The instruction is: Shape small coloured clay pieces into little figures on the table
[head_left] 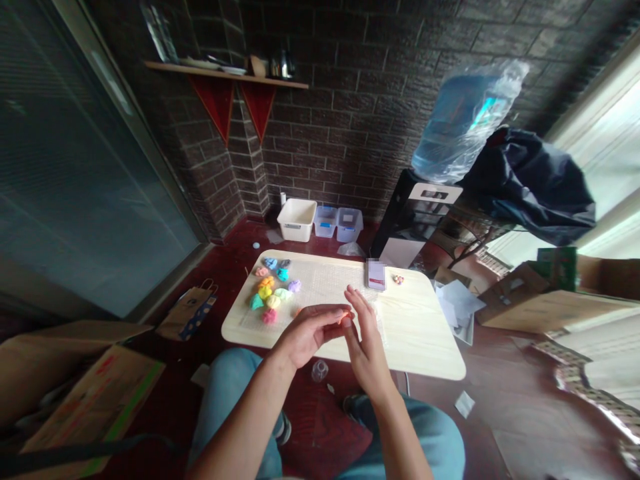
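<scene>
A small bright orange piece of modelling clay (345,319) shows between my hands, above the near side of the low table. My left hand (316,328) is curled with thumb and fingertips at the clay. My right hand (367,340) meets it from the other side, thumb against the piece and fingers reaching forward. Part of the clay is hidden by the fingers. To the left on a clear mat (320,275) lie several lumps of coloured clay, among them a yellow lump (265,292), a pink-red lump (270,316) and a lilac lump (295,286).
On the pale table (425,327), a phone-like device (376,275) and a small multicoloured cluster (398,280) sit at the far right. Behind are a white bin (297,220), clear boxes (349,225) and a water dispenser (415,220). Cardboard boxes (95,400) flank both sides.
</scene>
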### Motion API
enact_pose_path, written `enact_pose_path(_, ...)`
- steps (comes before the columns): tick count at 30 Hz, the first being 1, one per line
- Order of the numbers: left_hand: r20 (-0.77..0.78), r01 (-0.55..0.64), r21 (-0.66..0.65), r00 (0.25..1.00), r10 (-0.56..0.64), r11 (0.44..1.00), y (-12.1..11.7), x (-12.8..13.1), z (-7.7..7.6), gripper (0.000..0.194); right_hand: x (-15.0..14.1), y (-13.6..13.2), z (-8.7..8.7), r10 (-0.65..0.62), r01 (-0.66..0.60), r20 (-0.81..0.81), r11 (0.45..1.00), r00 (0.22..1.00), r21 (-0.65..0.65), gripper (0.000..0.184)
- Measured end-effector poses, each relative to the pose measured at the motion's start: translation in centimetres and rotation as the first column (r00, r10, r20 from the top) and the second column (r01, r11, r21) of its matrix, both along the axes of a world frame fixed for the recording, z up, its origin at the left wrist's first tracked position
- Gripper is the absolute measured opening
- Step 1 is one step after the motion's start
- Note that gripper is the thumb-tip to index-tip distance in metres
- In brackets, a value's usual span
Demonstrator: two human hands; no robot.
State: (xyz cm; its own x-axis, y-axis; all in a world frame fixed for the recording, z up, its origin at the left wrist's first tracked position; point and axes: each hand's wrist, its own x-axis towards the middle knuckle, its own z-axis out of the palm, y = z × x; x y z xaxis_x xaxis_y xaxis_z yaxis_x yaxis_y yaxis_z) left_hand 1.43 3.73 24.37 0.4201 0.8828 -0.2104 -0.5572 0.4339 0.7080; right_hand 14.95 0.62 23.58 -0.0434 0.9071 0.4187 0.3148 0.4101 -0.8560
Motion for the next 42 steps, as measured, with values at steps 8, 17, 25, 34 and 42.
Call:
enact_pose_path(8,-0.131,-0.151,0.172,0.976,0.174,0.974,-0.5,0.2,1.3,0.022,-0.1,-0.4,1.2,-0.080,0.056,-0.208,0.992,0.975,-0.117,0.021)
enact_pose_path(17,-0.222,-0.106,0.295,0.959,0.176,0.950,-1.1,-0.3,2.4,0.020,0.0,-0.4,2.2,0.030,-0.072,-0.326,0.990,0.945,-0.118,0.026)
enact_pose_path(25,-0.223,0.043,0.197,0.975,0.002,0.979,-1.3,-0.8,2.0,0.028,0.6,-0.2,2.3,0.082,-0.142,-0.328,0.976,0.941,-0.164,0.021)
enact_pose_path(34,-0.315,-0.050,0.271,0.939,0.138,0.961,-1.4,-0.3,2.4,0.071,-0.5,-0.3,1.9,-0.113,0.076,-0.255,0.986,0.960,-0.151,0.012)
enact_pose_path(42,-0.335,-0.062,0.250,0.931,0.147,0.966,-1.6,-0.3,2.8,0.072,-0.5,-0.5,1.5,-0.220,0.209,-0.172,0.975,0.960,-0.080,0.009)
